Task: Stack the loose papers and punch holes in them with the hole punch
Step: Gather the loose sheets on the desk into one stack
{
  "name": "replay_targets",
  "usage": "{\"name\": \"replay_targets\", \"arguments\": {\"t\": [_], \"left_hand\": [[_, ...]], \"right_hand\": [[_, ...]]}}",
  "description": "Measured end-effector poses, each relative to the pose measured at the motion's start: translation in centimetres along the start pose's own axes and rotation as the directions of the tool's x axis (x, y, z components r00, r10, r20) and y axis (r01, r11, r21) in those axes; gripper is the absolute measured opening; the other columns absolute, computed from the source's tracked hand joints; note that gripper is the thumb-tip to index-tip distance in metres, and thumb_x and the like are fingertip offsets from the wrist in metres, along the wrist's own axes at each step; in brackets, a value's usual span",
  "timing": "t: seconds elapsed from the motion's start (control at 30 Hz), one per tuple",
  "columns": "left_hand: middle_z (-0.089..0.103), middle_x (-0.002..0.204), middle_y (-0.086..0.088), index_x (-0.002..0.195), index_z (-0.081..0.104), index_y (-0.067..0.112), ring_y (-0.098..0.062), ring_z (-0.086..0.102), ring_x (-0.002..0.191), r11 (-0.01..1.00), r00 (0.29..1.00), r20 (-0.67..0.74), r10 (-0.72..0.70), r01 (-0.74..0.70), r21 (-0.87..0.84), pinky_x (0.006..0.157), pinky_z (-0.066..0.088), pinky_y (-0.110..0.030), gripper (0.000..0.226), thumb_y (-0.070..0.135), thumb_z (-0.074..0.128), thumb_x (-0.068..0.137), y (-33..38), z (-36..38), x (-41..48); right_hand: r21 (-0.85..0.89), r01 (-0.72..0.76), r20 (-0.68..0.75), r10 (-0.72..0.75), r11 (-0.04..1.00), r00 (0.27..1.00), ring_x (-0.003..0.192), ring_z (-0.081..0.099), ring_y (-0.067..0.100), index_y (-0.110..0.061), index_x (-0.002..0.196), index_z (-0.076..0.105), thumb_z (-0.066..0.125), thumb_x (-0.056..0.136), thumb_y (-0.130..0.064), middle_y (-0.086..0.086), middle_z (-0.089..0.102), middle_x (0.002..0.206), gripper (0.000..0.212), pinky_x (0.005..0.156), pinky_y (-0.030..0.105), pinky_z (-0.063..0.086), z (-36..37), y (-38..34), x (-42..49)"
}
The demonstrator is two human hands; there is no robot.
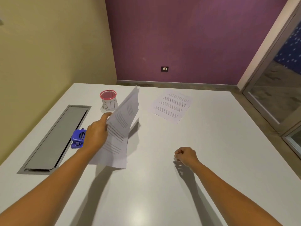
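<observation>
Left hand (pixel 96 136): pinching lifted sheets (pixel 121 126), tilted up
Right hand (pixel 185 156): curled into a fist, holding nothing I can see
Loose sheet (pixel 171 106): flat on worktop (pixel 162 185), far right, nearer my right hand
Punch (pixel 78 138): just left of my left hand

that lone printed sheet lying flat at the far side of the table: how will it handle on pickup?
The lone sheet probably flops: the papers in the left hand already bend and fan. It lies flush on the smooth table, so likely slides; an edge may be hard to lift.
</observation>
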State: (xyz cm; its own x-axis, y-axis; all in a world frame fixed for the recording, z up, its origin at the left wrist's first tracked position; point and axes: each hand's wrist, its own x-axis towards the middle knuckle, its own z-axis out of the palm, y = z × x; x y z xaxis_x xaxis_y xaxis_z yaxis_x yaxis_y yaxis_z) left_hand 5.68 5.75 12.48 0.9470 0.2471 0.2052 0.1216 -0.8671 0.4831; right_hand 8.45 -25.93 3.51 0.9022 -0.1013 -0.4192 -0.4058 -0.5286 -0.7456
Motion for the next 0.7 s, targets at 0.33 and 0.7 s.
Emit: {"name": "replay_targets", "arguments": {"t": [0.33,0.7], "left_hand": [[0.06,0.119,-0.018,0.131,0.04,0.016,-0.027,0.057,0.093,0.762,0.934,0.039,-0.354,0.313,-0.567,0.074,0.046,-0.036,0.046,0.003,0.052,0.089,-0.9,4.3,4.3],[0.059,0.102,-0.009,0.128,0.041,0.02,-0.014,0.058,0.074,0.627,0.874,0.073,-0.481,0.401,-0.668,0.059,0.044,-0.025,0.043,0.006,0.054,0.089,-3.8,9.7,5.9]], "right_hand": [[-0.385,0.156,-0.075,-0.2,0.91,0.977,0.113,0.056,0.029,-0.005,0.117,0.06,0.054,0.088,-0.01,0.016,0.057,0.124,0.031,0.093,0.03,0.042,-1.4,-4.0,11.6],[-0.722,0.316,0.214,-0.236,0.616,0.948,0.145,0.009,0.023,-0.007,0.143,0.023,0.04,0.095,-0.041,0.01,0.016,0.156,0.061,0.116,0.049,0.013,0.5,-4.6,18.2]]}}
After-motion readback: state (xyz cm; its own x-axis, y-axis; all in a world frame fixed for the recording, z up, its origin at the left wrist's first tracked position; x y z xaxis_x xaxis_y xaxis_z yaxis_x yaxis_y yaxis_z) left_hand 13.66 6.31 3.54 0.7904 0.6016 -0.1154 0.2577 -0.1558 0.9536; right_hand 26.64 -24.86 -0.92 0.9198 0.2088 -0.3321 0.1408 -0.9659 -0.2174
